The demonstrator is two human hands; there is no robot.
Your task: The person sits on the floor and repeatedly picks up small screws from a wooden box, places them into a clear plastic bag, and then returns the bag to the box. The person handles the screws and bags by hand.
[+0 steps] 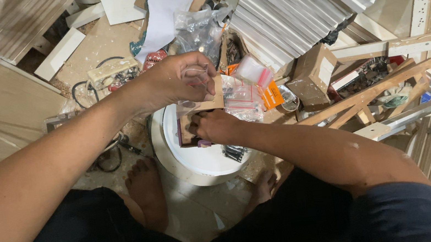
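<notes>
The left hand (179,78) pinched the top edge of a small wooden block (211,100); the right hand (216,126) gripped it from below — the block stood between them, over a white bucket lid (204,161); clear zip bags (243,98) lay just right.

One head-worn camera is looking steeply down, close over both forearms, with the cluttered floor (105,41) spreading toward twelve o'clock.

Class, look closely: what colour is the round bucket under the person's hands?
White, seen best in the head view: the round bucket sits below both hands.
</notes>
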